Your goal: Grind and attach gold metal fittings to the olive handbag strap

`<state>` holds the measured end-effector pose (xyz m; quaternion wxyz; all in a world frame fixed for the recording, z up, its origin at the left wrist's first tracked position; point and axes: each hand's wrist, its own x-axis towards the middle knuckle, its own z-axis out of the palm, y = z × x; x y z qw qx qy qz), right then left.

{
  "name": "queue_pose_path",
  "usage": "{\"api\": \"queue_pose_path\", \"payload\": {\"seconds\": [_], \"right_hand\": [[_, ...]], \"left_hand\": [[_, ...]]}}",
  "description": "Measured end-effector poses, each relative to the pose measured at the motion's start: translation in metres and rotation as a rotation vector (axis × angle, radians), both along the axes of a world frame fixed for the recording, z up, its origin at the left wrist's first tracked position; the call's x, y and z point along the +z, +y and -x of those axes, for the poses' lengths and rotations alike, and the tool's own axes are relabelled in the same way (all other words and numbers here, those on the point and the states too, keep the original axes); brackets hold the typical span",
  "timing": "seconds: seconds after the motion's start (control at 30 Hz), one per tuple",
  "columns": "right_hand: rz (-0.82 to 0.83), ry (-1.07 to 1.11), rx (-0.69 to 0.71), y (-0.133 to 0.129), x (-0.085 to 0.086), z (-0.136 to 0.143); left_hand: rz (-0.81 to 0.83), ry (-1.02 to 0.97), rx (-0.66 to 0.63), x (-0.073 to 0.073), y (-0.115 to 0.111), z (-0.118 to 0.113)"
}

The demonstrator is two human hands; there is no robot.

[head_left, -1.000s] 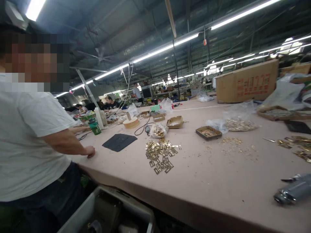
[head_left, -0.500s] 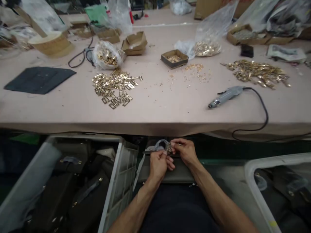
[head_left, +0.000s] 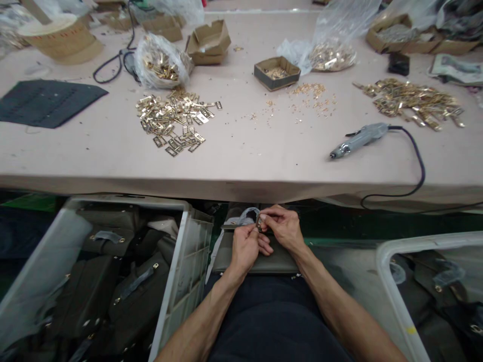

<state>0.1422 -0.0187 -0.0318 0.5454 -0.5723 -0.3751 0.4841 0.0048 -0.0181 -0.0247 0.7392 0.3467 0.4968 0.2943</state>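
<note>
A dark grey-green bag [head_left: 241,254] lies on my lap below the table edge, its handle [head_left: 249,212] wrapped in clear plastic. My left hand [head_left: 247,246] pinches a small metal piece [head_left: 259,222] at the handle's right end, with its other fingers curled. From the right, my right hand [head_left: 281,226] grips the same piece between thumb and forefinger. The fingertips of both hands nearly meet there and cover most of the piece.
On the table [head_left: 241,161] are heaps of gold metal plates [head_left: 173,120], more gold parts [head_left: 415,103], a box of screws [head_left: 276,74] and a corded electric screwdriver [head_left: 358,141]. Bins of bags stand at left [head_left: 177,261] and right [head_left: 385,266].
The view has tilted down and shifted slightly. My right hand's fingers have closed in nearer to my left fingertips at the metal piece. The bag stays on my lap.
</note>
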Motion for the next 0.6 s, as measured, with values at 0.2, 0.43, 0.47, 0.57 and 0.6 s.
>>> {"api": "queue_pose_path", "payload": {"seconds": [0.2,0.43,0.47,0.57,0.6], "right_hand": [[-0.042,-0.145,0.019,-0.0015,0.0042,0.0012],[-0.031,-0.151,0.034,-0.0003,0.0076,0.0000],[-0.030,-0.149,0.036,-0.0001,0.0085,0.0001],[-0.035,-0.153,0.038,0.0001,0.0103,0.0003],[-0.039,-0.154,0.039,0.0001,0.0104,0.0002]], "left_hand": [[0.005,-0.016,-0.005,-0.0017,-0.0003,0.0009],[0.026,-0.083,-0.006,-0.0003,-0.0020,0.0045],[0.028,-0.088,-0.003,0.0005,-0.0021,0.0047],[0.024,-0.077,0.009,0.0032,-0.0021,0.0046],[0.026,-0.075,0.013,0.0042,-0.0020,0.0045]]}}
